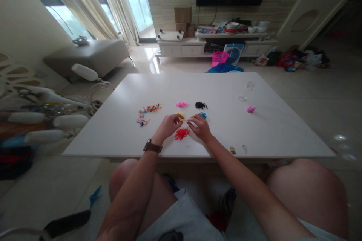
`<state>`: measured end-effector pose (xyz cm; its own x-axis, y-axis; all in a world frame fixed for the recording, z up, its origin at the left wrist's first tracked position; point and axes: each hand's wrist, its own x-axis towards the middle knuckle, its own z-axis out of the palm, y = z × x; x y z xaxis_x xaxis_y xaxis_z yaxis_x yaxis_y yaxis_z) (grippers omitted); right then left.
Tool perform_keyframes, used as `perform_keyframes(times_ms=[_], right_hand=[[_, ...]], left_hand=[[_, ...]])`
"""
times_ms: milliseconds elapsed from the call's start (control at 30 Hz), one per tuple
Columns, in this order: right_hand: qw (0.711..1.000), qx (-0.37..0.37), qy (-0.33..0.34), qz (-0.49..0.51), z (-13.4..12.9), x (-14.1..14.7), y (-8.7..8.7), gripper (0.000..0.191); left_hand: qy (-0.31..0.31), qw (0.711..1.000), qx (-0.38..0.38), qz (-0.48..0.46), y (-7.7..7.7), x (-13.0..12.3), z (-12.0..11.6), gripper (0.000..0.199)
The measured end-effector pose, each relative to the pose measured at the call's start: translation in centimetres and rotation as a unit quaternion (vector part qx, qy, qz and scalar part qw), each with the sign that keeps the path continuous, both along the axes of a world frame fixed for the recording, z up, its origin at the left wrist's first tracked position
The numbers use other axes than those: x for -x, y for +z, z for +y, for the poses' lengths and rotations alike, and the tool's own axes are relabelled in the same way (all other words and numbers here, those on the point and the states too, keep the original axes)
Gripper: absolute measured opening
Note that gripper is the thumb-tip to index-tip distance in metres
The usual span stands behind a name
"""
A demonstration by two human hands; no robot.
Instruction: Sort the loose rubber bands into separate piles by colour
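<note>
My left hand (169, 125), with a dark watch (152, 146) on its wrist, and my right hand (199, 125) meet above the white table (113, 135). Between their pinched fingertips stretches a thin pink band (185, 121), small and partly hidden by the fingers. Just below lies a heap of red bands (181, 134). Yellow bands (181, 115) show behind my left fingers, and blue bands (203, 115) peek out past my right hand. Farther back are a pink pile (182, 104) and a black pile (201, 105). Mixed-colour pieces (149, 109) are strewn to the left.
On the table's right are a small pink object (250, 109) and a clear container (249, 86). A little yellow figure (232, 150) and a clear small piece (244, 149) lie near the front edge. A lamp with white shades (85, 72) stands close on the left.
</note>
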<state>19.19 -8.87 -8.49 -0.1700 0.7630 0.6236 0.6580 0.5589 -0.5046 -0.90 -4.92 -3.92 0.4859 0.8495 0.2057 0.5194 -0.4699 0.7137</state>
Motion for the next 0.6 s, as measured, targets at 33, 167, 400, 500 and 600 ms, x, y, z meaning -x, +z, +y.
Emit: perform_keyframes(times_ms=[33,167,400,500,600], right_hand=[[1.000,0.000,0.001,0.000,0.0,0.0,0.0,0.018],[1.000,0.014,-0.006,-0.005,0.0,-0.1,0.0,0.017],[1.000,0.005,-0.020,-0.019,-0.1,-0.3,-0.3,0.019],[0.996,0.001,-0.061,-0.065,0.2,-0.5,-0.1,0.020],[0.986,0.013,-0.113,-0.123,1.4,-0.7,0.7,0.018]], left_hand=[[-0.002,1.000,-0.002,0.006,0.0,0.0,0.0,0.021],[-0.014,0.999,-0.022,0.031,0.1,0.1,-0.2,0.018],[-0.008,0.999,-0.037,0.035,0.4,0.0,-0.2,0.014],[0.009,0.999,-0.035,0.021,0.4,0.1,0.1,0.011],[0.027,0.999,-0.036,0.007,0.4,0.1,0.5,0.009]])
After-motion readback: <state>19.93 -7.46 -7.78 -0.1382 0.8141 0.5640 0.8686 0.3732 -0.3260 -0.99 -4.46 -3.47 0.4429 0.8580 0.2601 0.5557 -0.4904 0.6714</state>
